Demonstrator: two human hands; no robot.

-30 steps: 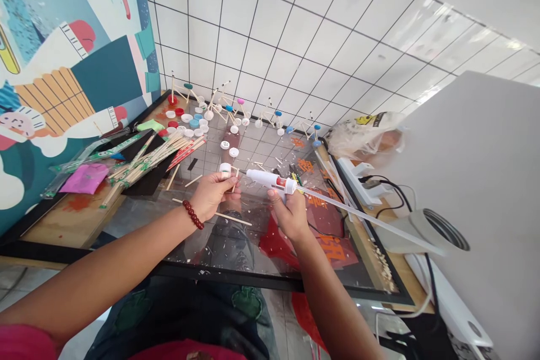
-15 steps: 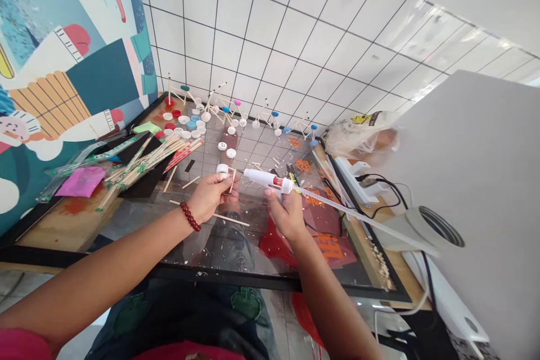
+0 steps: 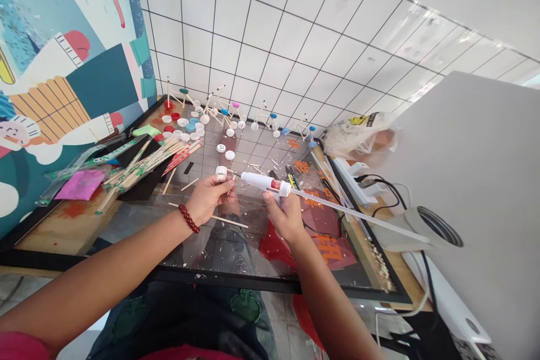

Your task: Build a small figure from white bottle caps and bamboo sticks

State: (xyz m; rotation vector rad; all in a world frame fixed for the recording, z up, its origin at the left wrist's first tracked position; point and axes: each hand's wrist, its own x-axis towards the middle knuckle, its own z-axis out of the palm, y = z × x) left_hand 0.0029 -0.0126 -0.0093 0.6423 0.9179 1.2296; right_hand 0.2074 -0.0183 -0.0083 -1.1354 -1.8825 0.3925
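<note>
While the left hand (image 3: 207,198) pinches a white bottle cap (image 3: 221,172) and thin stick above the glass tabletop (image 3: 236,247), the right hand (image 3: 287,215) grips the glue gun (image 3: 266,182); nozzle aimed at the cap, seemingly for gluing.

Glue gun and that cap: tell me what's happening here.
A person sits at a glass table. The right hand holds a white glue gun with a long glue stick trailing out behind it. The nozzle points at a white cap, which the left hand pinches together with a thin wooden stick. Along the tiled wall stand small stick-and-cap models, with loose caps and a bundle of sticks to the left.
</note>
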